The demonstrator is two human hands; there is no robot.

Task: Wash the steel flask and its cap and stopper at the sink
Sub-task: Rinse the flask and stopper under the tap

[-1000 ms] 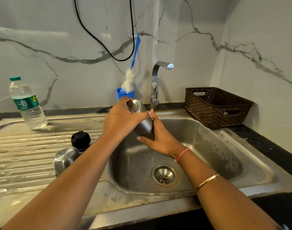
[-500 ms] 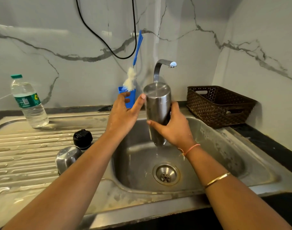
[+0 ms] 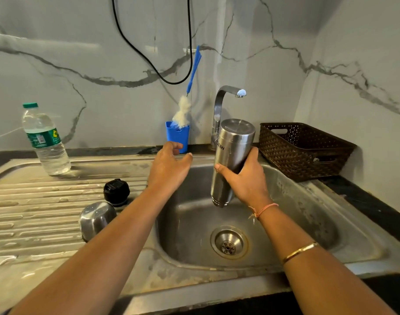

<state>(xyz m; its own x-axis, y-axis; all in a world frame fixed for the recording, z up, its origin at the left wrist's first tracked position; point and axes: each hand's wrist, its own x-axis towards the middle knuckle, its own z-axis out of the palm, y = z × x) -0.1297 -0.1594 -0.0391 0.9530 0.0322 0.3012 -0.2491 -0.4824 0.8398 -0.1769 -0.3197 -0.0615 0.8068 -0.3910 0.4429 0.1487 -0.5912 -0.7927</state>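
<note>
Gripping: our right hand curls round the inverted flask, centre frame.
Left hand: fingers loose, now off the flask.

Silver flask, black stopper, blue cup, brown lattice basket.

Two hands show: one left hand and one right hand. At centre are one steel flask, one tap and one sink; at lower left, one steel cap and one black stopper. There is one each of water bottle, blue cup, brush and basket, and seemingly one cable.
</note>
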